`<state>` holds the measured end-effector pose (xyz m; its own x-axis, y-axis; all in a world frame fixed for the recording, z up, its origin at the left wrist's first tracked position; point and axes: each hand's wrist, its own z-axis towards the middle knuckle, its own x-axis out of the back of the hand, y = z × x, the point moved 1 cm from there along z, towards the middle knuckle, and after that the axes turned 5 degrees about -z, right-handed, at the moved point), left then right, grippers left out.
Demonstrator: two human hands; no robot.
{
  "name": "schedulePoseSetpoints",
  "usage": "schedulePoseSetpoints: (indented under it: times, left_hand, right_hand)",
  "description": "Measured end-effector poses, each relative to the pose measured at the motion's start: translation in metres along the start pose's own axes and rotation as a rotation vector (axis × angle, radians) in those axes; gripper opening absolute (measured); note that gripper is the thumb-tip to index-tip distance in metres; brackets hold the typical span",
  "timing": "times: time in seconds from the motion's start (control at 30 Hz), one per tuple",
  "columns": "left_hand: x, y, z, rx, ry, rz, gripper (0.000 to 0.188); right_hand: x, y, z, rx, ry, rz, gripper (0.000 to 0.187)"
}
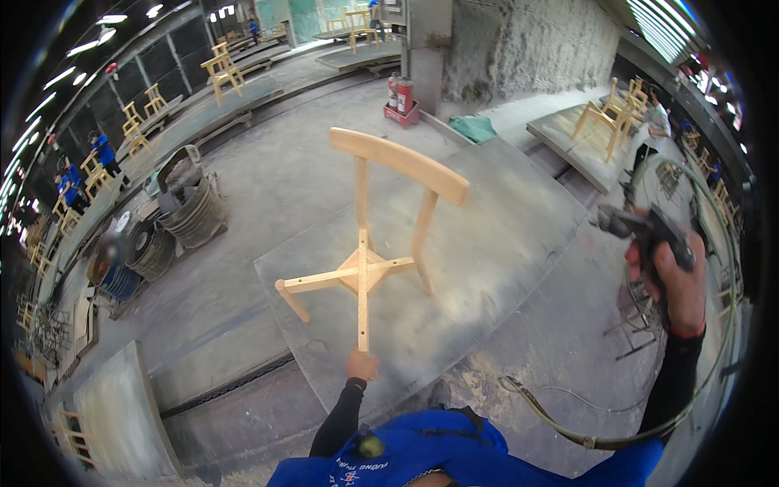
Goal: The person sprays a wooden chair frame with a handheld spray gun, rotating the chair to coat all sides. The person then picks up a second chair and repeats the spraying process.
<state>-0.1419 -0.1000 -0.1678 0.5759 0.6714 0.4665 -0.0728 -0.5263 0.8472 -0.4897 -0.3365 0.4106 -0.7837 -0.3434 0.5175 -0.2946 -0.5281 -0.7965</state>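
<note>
A pale wooden chair frame (363,268) stands on a flat grey board (495,260) in front of me. It has a curved back rail, crossed seat bars with dark holes, and no seat. My left hand (362,365) is closed round its near corner, where the bar meets the leg; the leg below is mostly hidden. Off to the right, raised and apart from the chair, my right hand (684,284) is wrapped round a dark spray gun (647,231). The gun is slightly blurred. A greenish hose (560,430) loops near my right arm.
Drums (195,213) filled with dark material stand at the left. Red fire extinguishers (400,93) sit beyond the chair, near a green cloth (473,128). Chairs on another board (588,154) stand at right, beside a person. A chain track (235,383) crosses the floor.
</note>
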Motion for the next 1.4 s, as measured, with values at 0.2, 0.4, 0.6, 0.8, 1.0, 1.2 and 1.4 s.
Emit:
schedulePoseSetpoints:
  times: [0.2, 0.4, 0.6, 0.8, 1.0, 1.2, 1.4]
  left_hand:
    - [-0.005, -0.015, 0.010, -0.127, -0.029, 0.046, 0.060]
    - [0.006, -0.007, 0.012, -0.113, -0.084, 0.118, 0.040]
    - [0.070, 0.024, 0.001, -0.088, -0.211, -0.099, 0.025]
    - [0.093, 0.029, -0.010, -0.073, -0.278, -0.133, 0.029]
    - [0.101, 0.033, -0.001, -0.027, -0.295, -0.096, 0.028]
    - [0.105, 0.046, 0.013, -0.004, -0.298, -0.132, 0.029]
    - [0.109, 0.064, 0.021, 0.067, -0.320, -0.140, 0.028]
  right_hand:
    - [0.019, 0.026, -0.094, -0.138, 0.189, -0.009, 0.095]
    - [-0.013, 0.058, -0.141, -0.038, 0.414, 0.098, 0.092]
    - [-0.024, 0.075, -0.126, -0.140, 0.186, 0.172, 0.082]
    - [-0.041, 0.069, -0.103, 0.018, 0.319, 0.291, 0.081]
    - [-0.052, 0.080, -0.091, -0.024, 0.242, 0.227, 0.085]
    - [-0.055, 0.090, -0.103, -0.025, 0.283, 0.294, 0.078]
    - [-0.069, 0.099, -0.104, -0.025, 0.175, 0.337, 0.074]
